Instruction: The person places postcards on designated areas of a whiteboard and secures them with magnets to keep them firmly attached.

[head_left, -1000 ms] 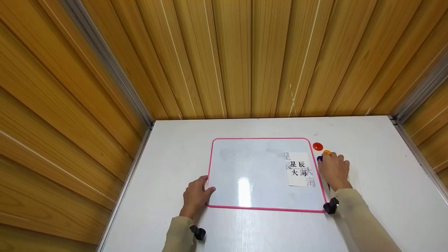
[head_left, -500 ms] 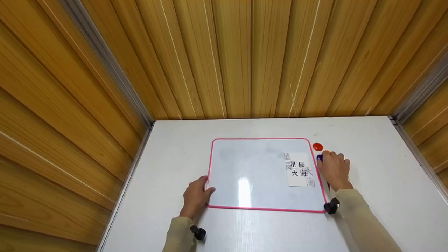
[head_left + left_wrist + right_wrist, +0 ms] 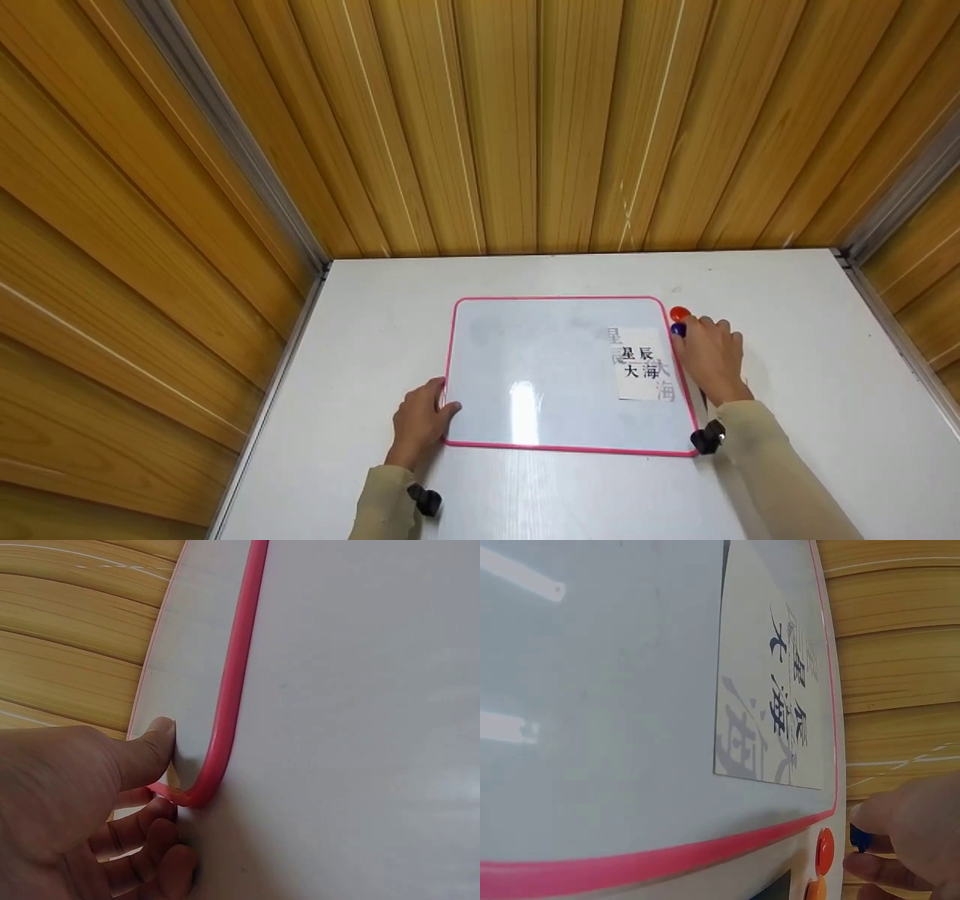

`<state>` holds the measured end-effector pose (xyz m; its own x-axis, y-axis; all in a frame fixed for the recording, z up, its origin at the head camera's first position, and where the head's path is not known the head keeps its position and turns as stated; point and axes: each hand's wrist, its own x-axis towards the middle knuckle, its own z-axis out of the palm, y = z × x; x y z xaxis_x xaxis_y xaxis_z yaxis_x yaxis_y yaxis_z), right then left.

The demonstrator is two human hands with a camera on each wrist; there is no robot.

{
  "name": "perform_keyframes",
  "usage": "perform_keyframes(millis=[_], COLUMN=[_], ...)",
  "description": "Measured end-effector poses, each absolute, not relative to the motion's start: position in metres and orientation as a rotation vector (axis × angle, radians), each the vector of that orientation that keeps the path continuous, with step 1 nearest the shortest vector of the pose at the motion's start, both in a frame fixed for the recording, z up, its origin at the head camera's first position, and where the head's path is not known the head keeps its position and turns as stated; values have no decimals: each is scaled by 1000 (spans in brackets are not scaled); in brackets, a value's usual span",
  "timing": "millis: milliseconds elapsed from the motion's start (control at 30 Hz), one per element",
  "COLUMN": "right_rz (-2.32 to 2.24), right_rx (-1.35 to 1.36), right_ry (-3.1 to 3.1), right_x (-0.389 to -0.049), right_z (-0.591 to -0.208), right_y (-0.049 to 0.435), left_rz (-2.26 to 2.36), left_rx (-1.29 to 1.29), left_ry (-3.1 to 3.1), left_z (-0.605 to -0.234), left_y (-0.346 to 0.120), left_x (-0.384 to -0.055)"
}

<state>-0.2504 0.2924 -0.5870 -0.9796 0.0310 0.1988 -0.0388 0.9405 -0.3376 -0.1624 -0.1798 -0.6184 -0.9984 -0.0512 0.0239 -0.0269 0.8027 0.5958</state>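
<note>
Round blue piece (image 3: 679,329), pinched by right hand (image 3: 711,358), is shifted nearer glossy red disc (image 3: 679,313), unreleased; pink-framed rectangular whiteboard (image 3: 555,352) gripped by left hand (image 3: 421,420).

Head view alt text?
Right hand pinches a dark-blue round piece beside a pink-rimmed rectangular whiteboard, near a red disc; left hand grips the board's left edge. A white card with black characters lies on the board's right side.

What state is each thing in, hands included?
Board: flat on table
Card: on board, printed side up
Blue disc: pinched in right hand
Red disc: on table, outside board
Orange disc: beside red disc, partly out of view
Left hand: gripping board's edge
Right hand: pinching blue disc
</note>
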Motion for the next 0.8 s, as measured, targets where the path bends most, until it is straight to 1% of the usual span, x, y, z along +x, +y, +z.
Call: perform_keyframes(millis=[467,800], right_rz=[465,458], right_rx=[56,51], right_ry=[-2843,-2879], right_x=[-258,-261], right_z=[-578,-576], right_y=[287,280], left_rz=[-984,-992], left_rx=[2,14], left_ry=[-2928,-2932], left_z=[-618,-618], left_y=[-183,-181], left_x=[-162,-161])
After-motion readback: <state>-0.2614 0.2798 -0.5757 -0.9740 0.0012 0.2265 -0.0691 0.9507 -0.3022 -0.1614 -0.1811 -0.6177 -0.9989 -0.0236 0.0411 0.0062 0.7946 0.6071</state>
